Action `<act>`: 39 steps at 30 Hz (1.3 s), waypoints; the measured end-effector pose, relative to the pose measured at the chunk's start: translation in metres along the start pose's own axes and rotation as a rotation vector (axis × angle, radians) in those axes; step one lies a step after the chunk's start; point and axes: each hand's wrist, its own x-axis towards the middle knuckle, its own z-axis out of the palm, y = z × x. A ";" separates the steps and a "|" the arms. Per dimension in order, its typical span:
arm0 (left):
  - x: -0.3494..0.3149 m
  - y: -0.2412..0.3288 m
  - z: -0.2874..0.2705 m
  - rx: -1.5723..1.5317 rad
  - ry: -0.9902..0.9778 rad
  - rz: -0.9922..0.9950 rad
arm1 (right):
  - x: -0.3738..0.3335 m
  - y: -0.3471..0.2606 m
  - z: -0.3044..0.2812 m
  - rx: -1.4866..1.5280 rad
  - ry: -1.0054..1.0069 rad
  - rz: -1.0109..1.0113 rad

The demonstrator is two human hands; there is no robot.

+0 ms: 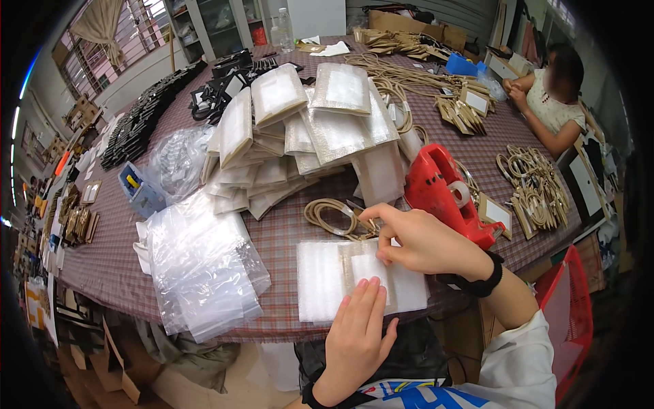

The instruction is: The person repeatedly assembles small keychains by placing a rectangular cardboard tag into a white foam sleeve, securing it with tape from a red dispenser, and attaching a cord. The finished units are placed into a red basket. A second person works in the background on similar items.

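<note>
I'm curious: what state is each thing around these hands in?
White rectangular foam sheet, laid flat
Left bare hand, fingers extended over the sheet
Right bare hand, fingers curled, grip unclear
Tan rope-like cord, coiled
Red plastic tape dispenser, tape roll fitted
Clear flat plastic bags, piled loosely
White padded flat packets, heaped
Blue rectangular plastic box, open

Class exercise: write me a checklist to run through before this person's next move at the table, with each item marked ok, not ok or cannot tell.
1. Left hand resting over the white rectangular foam sheet: ok, fingers extended.
2. Right hand free: cannot tell, its fingertip grip is unclear.
3. Tan coiled cord with its loop beyond the sheet's far edge: ok.
4. Clear, flat plastic bags apart from the sheet: ok, lying to its left.
5. Red plastic tape dispenser near the right hand: ok.
6. White, flat wrapped packets neatly squared: not ok, piled askew.
</note>
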 end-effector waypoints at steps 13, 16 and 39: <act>0.000 -0.004 -0.002 -0.102 0.039 -0.016 | -0.047 -0.018 -0.025 0.166 0.062 0.116; 0.001 -0.003 -0.001 -0.163 0.067 -0.026 | -0.071 -0.014 -0.018 0.479 0.000 -0.011; -0.001 -0.009 -0.006 -0.233 0.047 -0.005 | -0.041 -0.010 0.017 0.492 -0.208 0.051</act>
